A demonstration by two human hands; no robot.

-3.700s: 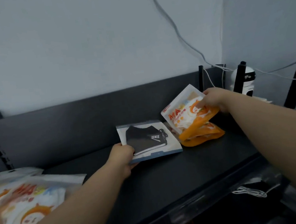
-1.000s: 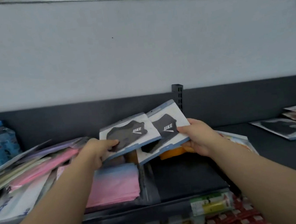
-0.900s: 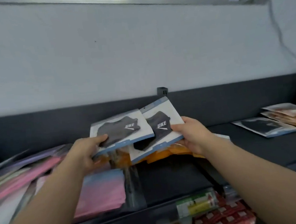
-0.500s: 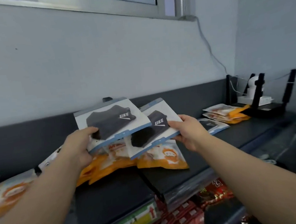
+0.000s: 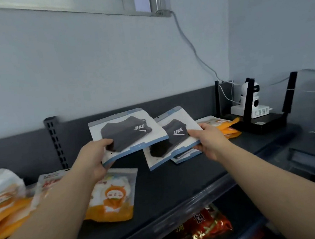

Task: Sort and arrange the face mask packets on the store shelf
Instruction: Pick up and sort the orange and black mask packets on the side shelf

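Dark shelf is littered with orange packets. First packet is pinched by left hand, second packet by right hand; third packet mostly hidden.

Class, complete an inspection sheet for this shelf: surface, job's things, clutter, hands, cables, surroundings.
Surface: dark shelf, raised back panel.
Job's things: left black packet and right black packet held up; more black packets beneath the right one; orange packets lying left and far right.
Clutter: red snack bags below the shelf.
Hands: left hand and right hand each grip one black packet.
Cables: grey cable down the wall; white leads in the corner.
Surroundings: white camera, black router, window frame.
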